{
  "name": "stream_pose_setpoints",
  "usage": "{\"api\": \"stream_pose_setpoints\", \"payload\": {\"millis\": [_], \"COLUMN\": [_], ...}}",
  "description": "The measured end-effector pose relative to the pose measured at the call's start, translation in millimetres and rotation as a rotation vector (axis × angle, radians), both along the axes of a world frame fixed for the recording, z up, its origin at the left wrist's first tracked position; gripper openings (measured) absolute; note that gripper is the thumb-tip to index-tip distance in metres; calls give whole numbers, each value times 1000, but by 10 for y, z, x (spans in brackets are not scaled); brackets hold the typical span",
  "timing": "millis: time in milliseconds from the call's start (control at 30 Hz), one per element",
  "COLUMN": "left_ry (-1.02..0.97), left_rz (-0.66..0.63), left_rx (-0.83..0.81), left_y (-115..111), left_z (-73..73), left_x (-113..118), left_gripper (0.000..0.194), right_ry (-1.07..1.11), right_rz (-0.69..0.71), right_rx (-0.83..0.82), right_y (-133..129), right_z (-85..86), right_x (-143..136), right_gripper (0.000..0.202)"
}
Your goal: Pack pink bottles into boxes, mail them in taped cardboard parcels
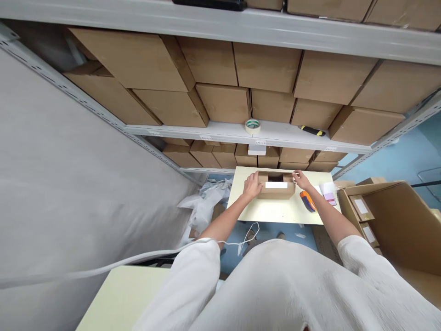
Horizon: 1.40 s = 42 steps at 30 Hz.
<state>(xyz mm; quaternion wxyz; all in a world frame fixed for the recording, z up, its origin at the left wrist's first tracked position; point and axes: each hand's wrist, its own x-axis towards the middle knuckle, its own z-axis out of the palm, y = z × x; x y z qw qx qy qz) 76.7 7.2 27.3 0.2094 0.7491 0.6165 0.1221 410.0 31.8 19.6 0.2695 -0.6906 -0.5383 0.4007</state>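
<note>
Cardboard box point(275, 195), white label point(276, 185) on but top partly open, is gripped at opposite ends by left hand point(252, 185) and right hand point(301, 180).

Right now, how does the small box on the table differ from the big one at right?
The small box is far smaller than the big box. Left hand and right hand touch the small box, not the big box. The small box shows a dark gap on top; the big box gapes wide. Both are brown cardboard.
</note>
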Motion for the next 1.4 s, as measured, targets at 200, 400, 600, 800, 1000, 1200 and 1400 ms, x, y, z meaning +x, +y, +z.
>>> {"api": "stream_pose_setpoints", "payload": {"millis": [200,400,600,800,1000,1200,1400], "left_ry": [70,171,227,288,317,346,363], "left_rz": [-37,-361,-430,-389,-465,-461,-458], "left_rx": [175,191,144,60,53,2,-21], "left_y": [-21,-10,-45,-115,-92,-113,-96], "left_z": [-110,-160,-270,-375,-344,-324,-311], "left_x": [101,216,503,671,812,998,1002], "left_gripper": [70,60,60,69,70,70,69], "right_ry": [-36,-101,-82,-160,-520,-666,-643], "right_rz": [52,38,68,-33,-92,-32,77], "right_rx": [149,115,167,135,-114,-318,-277], "right_y": [-139,-297,-534,-895,-1229,-1418,-1450], "right_z": [-154,-325,-483,-624,-738,-840,-994], "right_x": [-28,-111,-65,250,676,842,898], "right_gripper": [31,32,45,46,40,48,32]}}
